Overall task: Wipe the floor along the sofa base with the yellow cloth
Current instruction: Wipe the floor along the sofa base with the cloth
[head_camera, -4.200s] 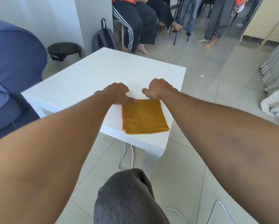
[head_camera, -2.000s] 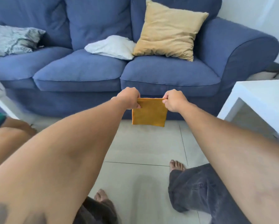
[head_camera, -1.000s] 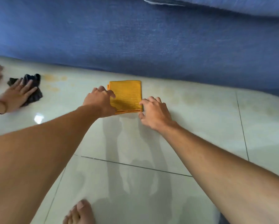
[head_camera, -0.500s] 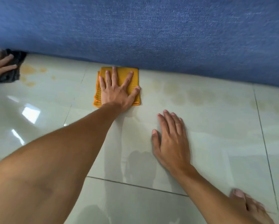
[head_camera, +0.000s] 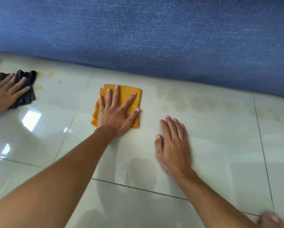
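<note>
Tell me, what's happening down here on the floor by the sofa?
Someone is kneeling and cleaning the tiled floor along the base of a blue sofa. Their left hand lies flat, fingers spread, on a folded yellow cloth. Their right hand rests palm-down on the bare tile as a prop. Faint brownish stains lie to the right of the cloth. At the far left, another person's hand presses a dark cloth near more stains.

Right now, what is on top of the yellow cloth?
The left hand lies flat on the yellow cloth, fingers spread. The floor under the cloth is covered, so stains there cannot be seen.
</note>
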`<action>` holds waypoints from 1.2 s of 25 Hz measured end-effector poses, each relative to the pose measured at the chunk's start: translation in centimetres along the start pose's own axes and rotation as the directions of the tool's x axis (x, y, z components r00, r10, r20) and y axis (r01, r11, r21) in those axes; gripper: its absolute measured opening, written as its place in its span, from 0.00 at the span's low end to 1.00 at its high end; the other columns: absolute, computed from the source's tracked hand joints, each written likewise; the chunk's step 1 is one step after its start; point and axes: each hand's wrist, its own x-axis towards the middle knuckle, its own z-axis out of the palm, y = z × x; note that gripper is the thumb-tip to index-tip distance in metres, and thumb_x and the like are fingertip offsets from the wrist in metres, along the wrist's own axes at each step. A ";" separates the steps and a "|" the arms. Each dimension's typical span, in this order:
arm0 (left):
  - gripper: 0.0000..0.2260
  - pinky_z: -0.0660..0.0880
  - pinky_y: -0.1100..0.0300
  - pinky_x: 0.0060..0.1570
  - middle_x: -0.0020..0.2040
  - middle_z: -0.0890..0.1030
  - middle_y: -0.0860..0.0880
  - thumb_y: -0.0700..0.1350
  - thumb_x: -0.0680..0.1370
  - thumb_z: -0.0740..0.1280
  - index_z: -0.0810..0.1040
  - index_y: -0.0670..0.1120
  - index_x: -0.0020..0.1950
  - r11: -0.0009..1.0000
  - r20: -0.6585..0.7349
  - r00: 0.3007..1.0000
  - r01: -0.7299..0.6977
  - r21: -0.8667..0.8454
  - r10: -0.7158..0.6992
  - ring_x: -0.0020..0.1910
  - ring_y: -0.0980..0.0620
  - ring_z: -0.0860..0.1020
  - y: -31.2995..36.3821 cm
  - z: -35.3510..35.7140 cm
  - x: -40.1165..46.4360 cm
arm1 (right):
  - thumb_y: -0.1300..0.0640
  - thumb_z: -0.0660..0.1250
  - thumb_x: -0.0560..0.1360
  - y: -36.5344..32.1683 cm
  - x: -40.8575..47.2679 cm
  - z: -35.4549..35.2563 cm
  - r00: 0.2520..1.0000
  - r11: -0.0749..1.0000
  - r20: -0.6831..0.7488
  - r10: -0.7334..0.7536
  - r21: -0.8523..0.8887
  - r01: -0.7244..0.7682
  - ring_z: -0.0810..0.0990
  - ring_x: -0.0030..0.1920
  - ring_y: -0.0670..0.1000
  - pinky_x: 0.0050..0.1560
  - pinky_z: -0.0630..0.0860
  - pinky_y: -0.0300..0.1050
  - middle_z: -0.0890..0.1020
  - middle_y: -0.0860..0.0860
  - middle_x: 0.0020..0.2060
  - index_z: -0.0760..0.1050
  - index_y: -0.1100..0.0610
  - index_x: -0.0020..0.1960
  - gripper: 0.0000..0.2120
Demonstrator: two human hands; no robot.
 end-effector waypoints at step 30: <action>0.28 0.43 0.32 0.73 0.81 0.47 0.45 0.70 0.76 0.41 0.47 0.68 0.77 0.995 0.083 0.992 -0.095 0.007 0.094 0.79 0.38 0.47 4.6 0.3 5.5 | 0.47 0.55 0.79 5.7 -3.3 -0.1 0.997 0.997 -0.045 0.063 -0.051 -0.065 0.61 0.77 0.58 0.78 0.54 0.62 0.66 0.55 0.76 0.66 0.53 0.75 0.26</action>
